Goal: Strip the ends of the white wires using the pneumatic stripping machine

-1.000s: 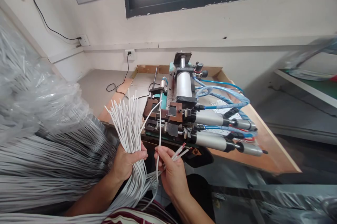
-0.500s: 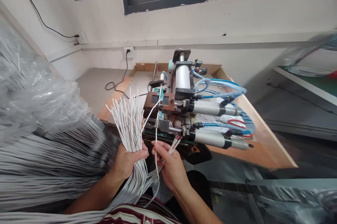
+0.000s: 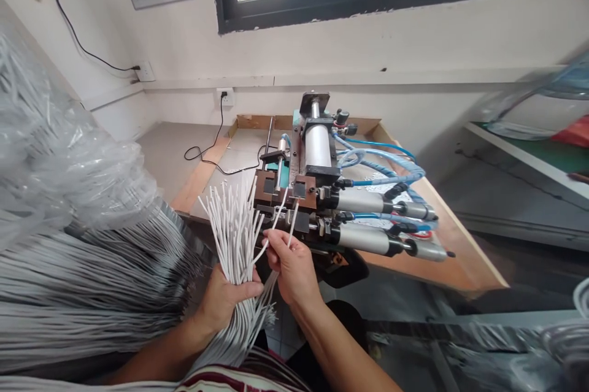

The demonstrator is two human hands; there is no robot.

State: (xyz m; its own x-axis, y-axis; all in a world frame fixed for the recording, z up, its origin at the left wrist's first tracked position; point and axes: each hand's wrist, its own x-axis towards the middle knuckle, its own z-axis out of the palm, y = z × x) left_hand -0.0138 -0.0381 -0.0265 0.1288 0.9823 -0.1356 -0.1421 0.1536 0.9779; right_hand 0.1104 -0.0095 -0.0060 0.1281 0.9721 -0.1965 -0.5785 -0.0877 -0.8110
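Observation:
A thick bundle of white cables (image 3: 232, 229) is wrapped in my left hand (image 3: 230, 297), its cut ends fanning upward. To the right of it, my right hand (image 3: 292, 263) pinches a single white cable (image 3: 277, 217) between thumb and fingertips; the cable's tip reaches the machine's jaws. A second cable (image 3: 293, 220) rises from behind the fingers toward the right jaw. Both hands are just in front of a pneumatic machine (image 3: 317, 146) with silver cylinders. Its dark jaw pads stand apart. Other cable lengths pass below my right hand, partly hidden by it.
A mass of grey cables (image 3: 92, 294) under clear plastic (image 3: 83, 159) fills the left side. The machine sits in a wooden-edged tray (image 3: 460, 263), with blue air hoses (image 3: 396, 162) at its right. A shelf (image 3: 529, 156) juts out at far right.
The machine's jaw pads have moved apart. My right hand has shifted slightly up and now pinches a different cable near the bundle; the red-tipped cables behind it no longer show. The view has shifted slightly.

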